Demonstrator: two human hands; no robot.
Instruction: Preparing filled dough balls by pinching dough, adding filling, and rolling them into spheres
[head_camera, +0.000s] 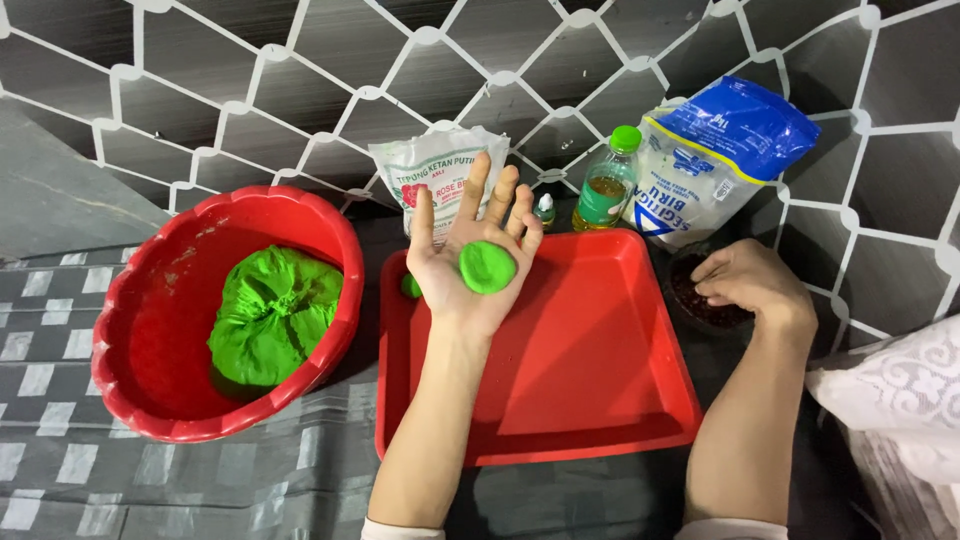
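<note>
While our left hand (470, 255) lies open, palm up, cradling a smooth flattened green dough disc (487, 267) above the red plastic tray (600, 370), our right hand (750, 285) at three o'clock pinches into a dark bowl (690, 300), fingers curled.

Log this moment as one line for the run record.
left hand: open, green dough disc on palm | right hand: fingers in dark bowl | red tray below
</note>
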